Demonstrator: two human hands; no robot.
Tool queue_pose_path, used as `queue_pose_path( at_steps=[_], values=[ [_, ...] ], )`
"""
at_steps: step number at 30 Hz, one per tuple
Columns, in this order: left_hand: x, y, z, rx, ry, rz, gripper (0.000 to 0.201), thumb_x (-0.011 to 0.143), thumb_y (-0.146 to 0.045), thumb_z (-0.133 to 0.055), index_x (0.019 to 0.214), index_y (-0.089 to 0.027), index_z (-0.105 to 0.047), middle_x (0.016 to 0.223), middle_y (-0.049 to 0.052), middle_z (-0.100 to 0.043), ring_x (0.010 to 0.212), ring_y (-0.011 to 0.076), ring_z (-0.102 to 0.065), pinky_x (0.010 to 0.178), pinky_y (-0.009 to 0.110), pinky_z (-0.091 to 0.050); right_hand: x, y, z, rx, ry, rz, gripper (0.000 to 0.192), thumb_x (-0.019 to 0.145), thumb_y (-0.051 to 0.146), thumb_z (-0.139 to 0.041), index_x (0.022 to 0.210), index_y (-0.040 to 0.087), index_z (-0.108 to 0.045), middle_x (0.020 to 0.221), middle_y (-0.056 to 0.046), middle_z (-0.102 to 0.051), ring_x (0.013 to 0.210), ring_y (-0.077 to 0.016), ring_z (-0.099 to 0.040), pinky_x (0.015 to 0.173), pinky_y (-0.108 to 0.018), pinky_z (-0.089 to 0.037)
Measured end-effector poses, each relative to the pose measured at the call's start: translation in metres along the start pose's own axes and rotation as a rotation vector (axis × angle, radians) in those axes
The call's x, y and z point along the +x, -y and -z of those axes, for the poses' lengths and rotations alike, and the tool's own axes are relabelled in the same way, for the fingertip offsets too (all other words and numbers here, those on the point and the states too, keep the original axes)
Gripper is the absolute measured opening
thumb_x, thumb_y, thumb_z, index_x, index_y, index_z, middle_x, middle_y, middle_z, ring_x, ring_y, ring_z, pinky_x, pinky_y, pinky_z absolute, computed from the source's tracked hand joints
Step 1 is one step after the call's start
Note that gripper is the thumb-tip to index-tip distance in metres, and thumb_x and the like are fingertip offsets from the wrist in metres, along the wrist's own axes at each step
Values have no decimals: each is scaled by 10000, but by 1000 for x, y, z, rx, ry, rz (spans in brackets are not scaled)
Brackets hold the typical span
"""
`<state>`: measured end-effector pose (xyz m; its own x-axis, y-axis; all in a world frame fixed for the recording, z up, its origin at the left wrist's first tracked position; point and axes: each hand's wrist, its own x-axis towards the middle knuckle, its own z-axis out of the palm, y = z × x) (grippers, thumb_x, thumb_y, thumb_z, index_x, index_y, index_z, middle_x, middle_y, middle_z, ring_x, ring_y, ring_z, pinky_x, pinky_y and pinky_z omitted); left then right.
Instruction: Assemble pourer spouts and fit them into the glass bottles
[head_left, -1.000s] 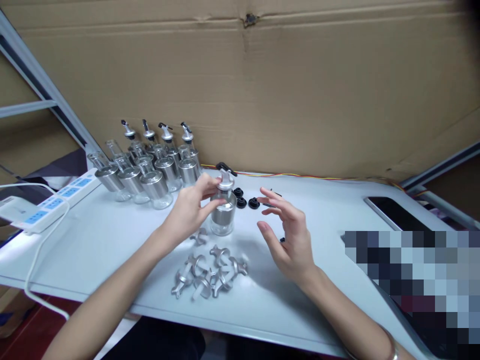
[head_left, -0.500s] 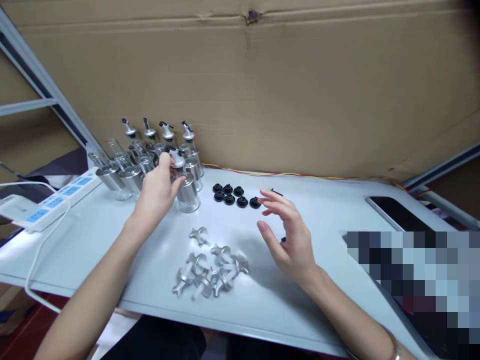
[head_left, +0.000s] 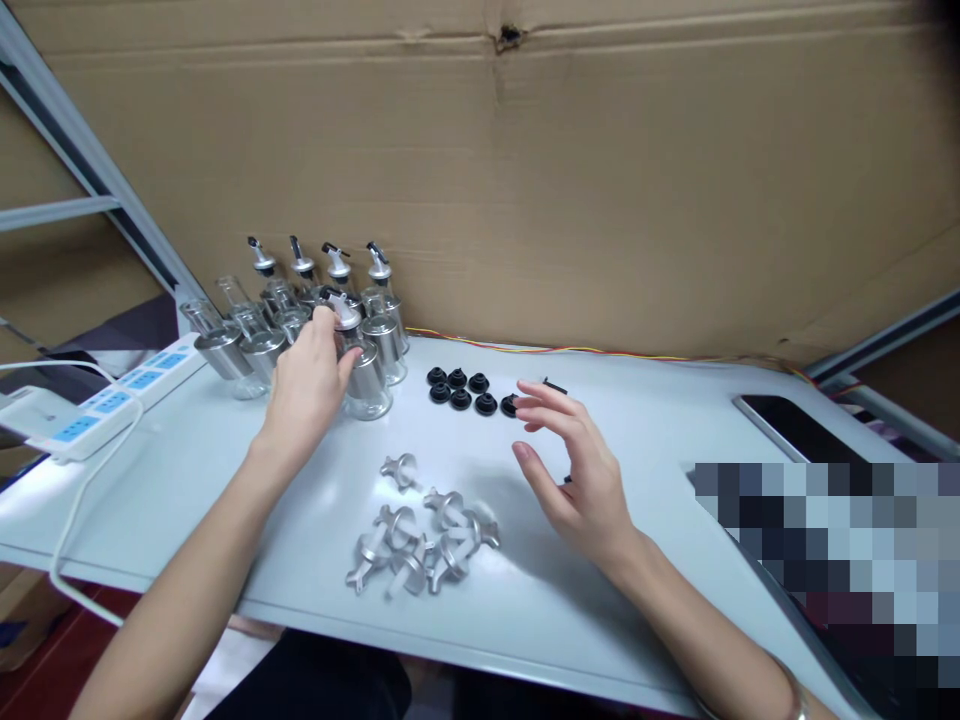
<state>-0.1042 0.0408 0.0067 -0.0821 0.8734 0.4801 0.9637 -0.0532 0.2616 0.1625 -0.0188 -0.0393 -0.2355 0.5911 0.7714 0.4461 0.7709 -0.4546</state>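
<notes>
My left hand (head_left: pixel 306 385) grips a small glass dispenser bottle (head_left: pixel 365 378) with a steel band and a silver pour spout with a black flap, standing on the white table (head_left: pixel 187 470) at the front right of a cluster of similar bottles (head_left: pixel 300 315). My right hand (head_left: pixel 581 470) hovers over the table's middle with fingers spread and nothing in it. A pile of silver spout pieces (head_left: pixel 420 540) lies between my arms. Several black rubber stoppers (head_left: pixel 459 388) sit just left of my right fingertips.
A white power strip (head_left: pixel 90 410) with blue sockets lies at the left edge, its cable hanging off the front. A dark phone (head_left: pixel 787 425) rests at the right. A cardboard wall (head_left: pixel 525 170) backs the table; thin coloured wires (head_left: pixel 600 352) run along its base.
My left hand carried the capped bottle from the table's middle leftward and back to the bottle cluster. My right hand stayed nearly still.
</notes>
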Motion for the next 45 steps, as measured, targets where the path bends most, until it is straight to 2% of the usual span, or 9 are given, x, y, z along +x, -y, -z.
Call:
queue_pose_path(
  at_steps=[4,8,10,12,16,22,28,34,45],
  values=[
    [-6,-7,6,21,-71,32,430,856,-379,-538,1189,-162,-374,1207,204,-490,1074,380,-579,711,420,-518,-2,-2,0,-17,55,11,293,918,93,-493,1172,239,-499,1289,-131,-530,1162,-256,-555,899,-452,-529],
    [-18,-19,10,-43,-25,-30,378,871,-341,-504,1189,-182,-376,1105,145,-544,864,288,-636,682,390,-505,-2,-3,0,-44,136,36,247,930,91,-474,1121,233,-543,1219,-110,-593,1084,-231,-601,870,-407,-536],
    [-26,-24,7,-66,140,-110,303,899,-319,-443,1175,-198,-409,1024,95,-591,789,236,-633,704,366,-495,-2,-4,0,-49,210,68,233,935,79,-449,1079,215,-571,1122,-99,-647,1001,-216,-634,835,-385,-537],
    [-32,-25,1,-103,432,-225,273,915,-312,-402,1162,-206,-453,1027,75,-608,839,221,-631,760,351,-483,-2,-5,0,-56,345,57,223,937,77,-440,1048,190,-596,1012,-89,-688,905,-212,-658,789,-377,-537],
    [-35,-20,-9,-225,952,-358,324,943,-408,-343,1107,-202,-532,1112,78,-579,971,209,-601,862,323,-445,-4,-7,1,-116,653,-125,238,919,70,-450,976,172,-657,908,-74,-706,791,-205,-670,728,-347,-532],
    [-31,-17,-5,-265,1126,-312,374,824,-496,-538,1048,-196,-537,1079,60,-563,870,191,-570,779,281,-431,-4,-7,1,-196,776,-224,227,906,56,-476,923,163,-676,864,-70,-663,774,-199,-639,708,-322,-507],
    [-32,-21,-14,-226,1127,-315,188,711,-223,-607,878,-201,-526,834,0,-535,751,167,-508,651,242,-381,-4,-6,-1,-259,844,-231,180,891,58,-532,933,151,-680,866,-73,-655,789,-216,-633,737,-349,-500],
    [-30,-18,-28,-371,1129,-305,274,708,-332,-667,914,-190,-557,742,-27,-508,669,144,-484,595,232,-354,-1,-4,-1,-244,836,-254,209,864,19,-533,889,154,-691,832,-60,-652,756,-205,-631,693,-325,-495],
    [-55,-45,-40,-664,654,-216,214,761,-196,-596,914,-200,-447,752,-36,-532,683,131,-497,627,238,-376,-1,-3,-1,-220,851,-272,225,895,55,-517,889,169,-712,794,-47,-628,716,-181,-616,654,-292,-469]
  ],
)
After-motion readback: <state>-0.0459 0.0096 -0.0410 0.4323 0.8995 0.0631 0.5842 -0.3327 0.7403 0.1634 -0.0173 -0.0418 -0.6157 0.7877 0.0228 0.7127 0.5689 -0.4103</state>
